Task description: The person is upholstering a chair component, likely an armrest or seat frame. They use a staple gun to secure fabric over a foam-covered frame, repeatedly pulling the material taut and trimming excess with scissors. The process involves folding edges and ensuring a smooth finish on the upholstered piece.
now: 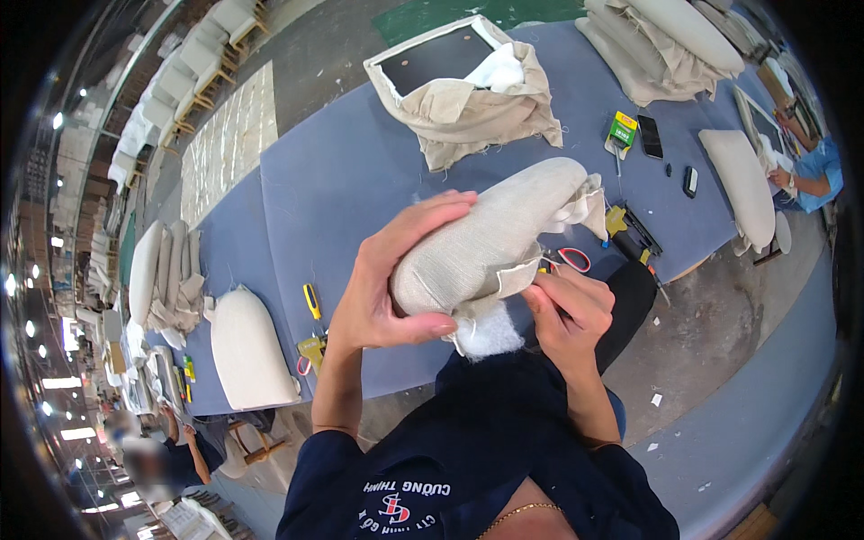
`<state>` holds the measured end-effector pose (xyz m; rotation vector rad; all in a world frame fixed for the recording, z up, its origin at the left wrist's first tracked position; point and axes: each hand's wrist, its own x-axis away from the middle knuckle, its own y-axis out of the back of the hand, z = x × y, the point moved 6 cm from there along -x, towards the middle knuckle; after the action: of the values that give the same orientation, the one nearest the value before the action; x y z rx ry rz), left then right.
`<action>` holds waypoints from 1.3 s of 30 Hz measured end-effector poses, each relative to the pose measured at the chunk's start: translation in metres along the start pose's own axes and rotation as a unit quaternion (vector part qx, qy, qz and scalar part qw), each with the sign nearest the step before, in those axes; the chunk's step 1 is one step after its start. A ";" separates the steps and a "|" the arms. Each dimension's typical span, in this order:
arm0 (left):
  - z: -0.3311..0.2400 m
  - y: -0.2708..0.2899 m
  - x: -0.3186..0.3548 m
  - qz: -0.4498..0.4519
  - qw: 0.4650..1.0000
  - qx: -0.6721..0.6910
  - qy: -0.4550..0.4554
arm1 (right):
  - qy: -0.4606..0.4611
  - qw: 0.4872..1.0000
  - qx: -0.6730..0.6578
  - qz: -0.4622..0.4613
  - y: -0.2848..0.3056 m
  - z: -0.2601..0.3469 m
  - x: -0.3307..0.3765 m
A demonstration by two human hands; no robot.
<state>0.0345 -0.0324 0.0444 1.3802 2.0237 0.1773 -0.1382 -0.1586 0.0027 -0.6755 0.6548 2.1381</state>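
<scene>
The left hand [382, 279] is spread wide, holding the beige padded cushion [490, 229] above the blue bench [315, 193]. The right hand [573, 310], nearly closed, pinches its loose fabric flap [520, 275].

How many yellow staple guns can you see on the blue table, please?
2: one staple gun lies beyond and right of the right hand; another staple gun lies left of the left hand. More may be hidden.
</scene>
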 end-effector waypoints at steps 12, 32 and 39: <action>-0.029 -0.027 0.012 0.004 1.000 -0.024 0.005 | 0.097 0.987 -0.022 0.123 0.005 0.021 -0.008; -0.046 -0.055 0.022 -0.070 0.990 -0.120 -0.010 | 0.097 0.967 0.154 0.181 0.046 0.032 0.015; -0.048 -0.057 0.020 -0.079 0.987 -0.135 -0.031 | 0.133 0.967 0.096 0.194 0.037 0.028 0.006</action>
<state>-0.0422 -0.0273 0.0460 1.0423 1.9642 0.3199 -0.1774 -0.1580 0.0276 -0.7847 1.2080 2.3133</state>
